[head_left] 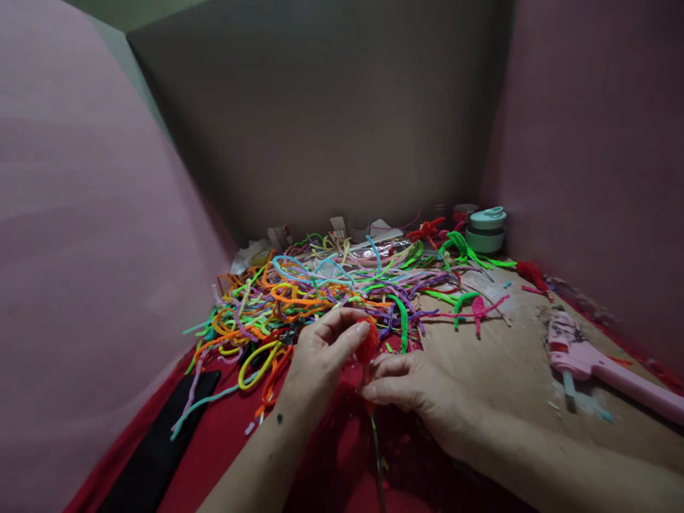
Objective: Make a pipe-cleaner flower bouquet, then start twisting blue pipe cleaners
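Observation:
My left hand [320,353] pinches a small red pipe-cleaner bud [368,343] between thumb and fingertips. Just below it, my right hand [414,388] is closed on the thin stem [375,434] that runs down from the bud toward me. Both hands meet over a red cloth [224,427] at the table's near edge. Behind them lies a big tangle of pipe cleaners [320,285] in orange, green, purple, yellow and blue.
A pink glue gun [588,356] lies on the wooden tabletop [507,356] at the right. A teal lidded container [485,229] stands at the back right near red and green pipe-cleaner shapes [449,246]. A black strip [160,442] lies at the left. Pink and grey panels enclose the table.

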Demonstrator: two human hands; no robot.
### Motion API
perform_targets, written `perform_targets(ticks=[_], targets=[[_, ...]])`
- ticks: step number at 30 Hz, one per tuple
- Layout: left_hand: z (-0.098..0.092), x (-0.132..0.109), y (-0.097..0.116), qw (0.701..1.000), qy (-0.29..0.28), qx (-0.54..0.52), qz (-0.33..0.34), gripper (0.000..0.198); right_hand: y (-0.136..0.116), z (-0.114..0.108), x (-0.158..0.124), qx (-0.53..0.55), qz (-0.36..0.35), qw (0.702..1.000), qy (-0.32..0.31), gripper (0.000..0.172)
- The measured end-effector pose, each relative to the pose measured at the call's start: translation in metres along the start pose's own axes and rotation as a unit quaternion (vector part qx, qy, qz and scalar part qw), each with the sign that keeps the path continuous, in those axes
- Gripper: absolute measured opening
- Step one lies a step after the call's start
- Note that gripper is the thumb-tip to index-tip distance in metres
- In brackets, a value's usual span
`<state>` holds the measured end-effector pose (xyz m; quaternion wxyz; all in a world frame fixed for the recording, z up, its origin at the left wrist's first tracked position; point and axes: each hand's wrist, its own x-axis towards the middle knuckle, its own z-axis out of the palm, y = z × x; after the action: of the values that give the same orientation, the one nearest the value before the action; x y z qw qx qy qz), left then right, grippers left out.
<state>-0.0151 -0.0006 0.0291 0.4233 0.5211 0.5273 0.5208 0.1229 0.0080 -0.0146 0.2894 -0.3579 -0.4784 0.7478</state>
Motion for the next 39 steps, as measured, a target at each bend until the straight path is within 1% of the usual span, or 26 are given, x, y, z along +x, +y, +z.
perform_targets(ticks=[3,6,10,12,17,21,24,27,39], targets=[[0.003,0.001,0.0,1.0,0.016,-0.001,-0.009,0.01,0.0,0.0,-0.001,-0.008,0.006,1.0,-0.004,0.012],[0.004,0.0,-0.001,0.999,0.018,-0.03,-0.019,0.011,-0.002,0.0,-0.001,-0.001,0.019,1.0,-0.01,0.012],[0.001,0.001,-0.004,0.995,-0.006,-0.092,-0.038,0.026,-0.001,-0.002,0.0,0.008,0.0,1.0,-0.016,0.013],[0.0,0.002,-0.006,0.993,-0.016,-0.1,-0.053,0.029,0.001,-0.004,0.001,0.011,-0.008,1.0,-0.02,0.014],[-0.003,0.004,-0.009,0.993,-0.036,-0.094,-0.069,0.024,0.003,-0.009,0.006,0.026,-0.01,0.999,-0.031,0.018],[-0.003,0.005,-0.011,0.987,-0.019,-0.144,-0.073,0.016,0.003,-0.011,0.009,0.038,-0.011,0.998,-0.046,0.018],[-0.002,0.005,-0.012,0.982,-0.015,-0.164,-0.087,0.023,0.003,-0.012,0.01,0.041,-0.016,0.998,-0.053,0.018],[0.0,0.005,-0.013,0.983,-0.016,-0.156,-0.093,0.024,0.004,-0.012,0.009,0.047,-0.015,0.997,-0.06,0.016],[-0.001,0.004,-0.012,0.986,0.005,-0.15,-0.067,0.019,0.006,-0.014,0.011,0.055,-0.017,0.996,-0.068,0.017]])
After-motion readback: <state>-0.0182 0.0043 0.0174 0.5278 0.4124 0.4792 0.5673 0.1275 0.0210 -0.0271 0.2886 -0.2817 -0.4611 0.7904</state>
